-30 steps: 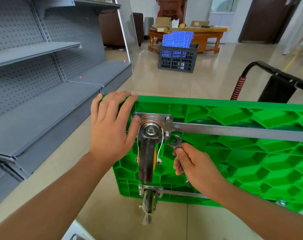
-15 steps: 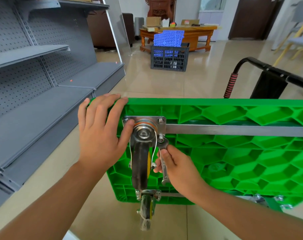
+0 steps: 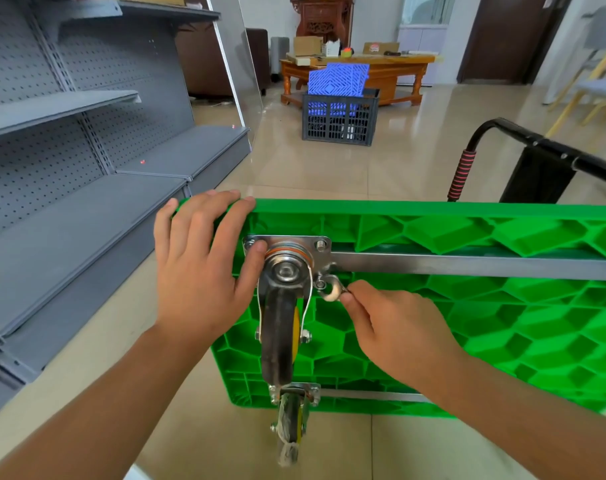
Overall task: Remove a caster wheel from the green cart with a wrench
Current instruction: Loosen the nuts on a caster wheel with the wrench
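Note:
The green cart stands on its side with its ribbed underside facing me. A caster wheel hangs from a steel mounting plate at the upper left corner. My left hand rests flat over the cart's top left corner, its thumb against the plate. My right hand grips a silver wrench, whose open jaw sits on the bolt at the plate's lower right corner. Most of the wrench handle is hidden in my fist. A second caster hangs at the cart's lower left corner.
Grey metal shelving runs along the left. The cart's black handle with a red-striped grip lies behind it on the right. A dark crate with blue plastic panels stands on the tiled floor before a wooden table.
My right hand swung the wrench handle from pointing down to pointing out to the right, jaw staying on the lower right bolt. My left hand stayed on the cart corner.

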Demonstrator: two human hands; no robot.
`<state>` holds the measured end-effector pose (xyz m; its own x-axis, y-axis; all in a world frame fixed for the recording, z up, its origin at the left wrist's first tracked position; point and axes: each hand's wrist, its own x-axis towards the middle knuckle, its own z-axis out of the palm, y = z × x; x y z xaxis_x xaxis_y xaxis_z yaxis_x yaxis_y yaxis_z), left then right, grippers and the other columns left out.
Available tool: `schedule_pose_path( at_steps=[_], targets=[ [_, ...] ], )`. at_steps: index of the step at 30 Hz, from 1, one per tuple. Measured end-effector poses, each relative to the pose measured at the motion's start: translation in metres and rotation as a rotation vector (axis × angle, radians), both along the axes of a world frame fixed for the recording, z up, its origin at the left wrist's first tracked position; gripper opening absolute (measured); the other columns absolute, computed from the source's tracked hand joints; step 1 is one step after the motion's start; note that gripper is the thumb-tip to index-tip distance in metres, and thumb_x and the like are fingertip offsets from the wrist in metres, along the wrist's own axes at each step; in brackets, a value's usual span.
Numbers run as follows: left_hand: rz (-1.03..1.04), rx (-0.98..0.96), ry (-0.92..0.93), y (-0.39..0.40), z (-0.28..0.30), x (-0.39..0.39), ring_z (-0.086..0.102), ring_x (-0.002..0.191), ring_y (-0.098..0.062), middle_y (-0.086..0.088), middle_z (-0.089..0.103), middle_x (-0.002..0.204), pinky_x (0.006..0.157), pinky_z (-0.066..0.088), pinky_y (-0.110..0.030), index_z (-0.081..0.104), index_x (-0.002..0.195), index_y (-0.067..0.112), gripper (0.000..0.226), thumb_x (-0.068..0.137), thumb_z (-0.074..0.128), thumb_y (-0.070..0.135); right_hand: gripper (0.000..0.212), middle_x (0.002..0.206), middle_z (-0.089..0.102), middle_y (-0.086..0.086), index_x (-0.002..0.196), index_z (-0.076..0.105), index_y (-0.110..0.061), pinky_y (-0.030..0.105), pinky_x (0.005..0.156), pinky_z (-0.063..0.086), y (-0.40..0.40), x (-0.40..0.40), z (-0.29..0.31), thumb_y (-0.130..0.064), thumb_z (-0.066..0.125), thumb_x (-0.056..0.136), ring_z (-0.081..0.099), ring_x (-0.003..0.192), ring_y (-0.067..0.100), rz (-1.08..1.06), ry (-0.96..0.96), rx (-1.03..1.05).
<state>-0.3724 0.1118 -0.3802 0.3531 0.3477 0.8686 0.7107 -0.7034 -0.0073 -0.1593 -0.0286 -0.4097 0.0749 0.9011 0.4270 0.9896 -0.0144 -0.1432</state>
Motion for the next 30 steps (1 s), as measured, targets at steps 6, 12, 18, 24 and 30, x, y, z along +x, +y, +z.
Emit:
schedule_pose_path(
  at_steps=[6,12,18,24,30],
  targets=[
    [0.004,0.0,0.0,0.0,-0.001,0.0,0.051,0.129,-0.035,-0.011,0.059,0.136,0.121,0.021,-0.05,0.059,0.136,0.009,0.044,0.1,0.056,0.034,0.027,0.066,0.061,0.002,0.095,0.052,-0.023,0.037,0.049,0.05,-0.004,-0.012,-0.015,-0.041,0.034,0.105,0.058,0.051,0.015,0.114,0.645,-0.109],
    [0.004,0.005,-0.002,0.001,-0.001,0.001,0.052,0.129,-0.036,-0.011,0.059,0.136,0.12,0.024,-0.053,0.06,0.135,0.009,0.044,0.1,0.055,0.034,0.018,0.086,0.071,0.003,0.1,0.056,-0.025,0.027,0.075,0.058,0.002,-0.031,-0.016,-0.026,0.04,0.107,0.072,0.074,0.013,0.111,0.986,-0.15],
    [0.005,0.008,-0.001,0.0,-0.001,0.0,0.052,0.129,-0.036,-0.011,0.059,0.136,0.12,0.023,-0.052,0.06,0.135,0.008,0.044,0.1,0.056,0.034,0.018,0.086,0.072,0.003,0.106,0.057,-0.023,0.028,0.078,0.06,0.01,-0.045,-0.018,-0.026,0.039,0.108,0.073,0.076,0.01,0.07,1.064,-0.122],
    [0.003,0.01,-0.003,0.0,-0.001,0.001,0.053,0.128,-0.035,-0.011,0.059,0.136,0.12,0.024,-0.052,0.061,0.135,0.008,0.043,0.099,0.058,0.033,0.019,0.065,0.062,0.0,0.094,0.055,-0.027,0.04,0.052,0.051,0.009,-0.041,-0.016,-0.034,0.041,0.106,0.059,0.052,0.015,0.031,0.797,-0.034],
    [0.001,0.015,-0.009,0.0,-0.001,0.002,0.053,0.128,-0.035,-0.011,0.06,0.135,0.119,0.024,-0.052,0.061,0.134,0.008,0.043,0.099,0.058,0.032,0.016,0.055,0.043,-0.01,0.092,0.047,-0.031,0.023,0.042,0.019,0.008,-0.021,0.004,-0.04,0.041,0.104,0.04,0.044,0.006,-0.03,0.247,-0.059]
  ],
)
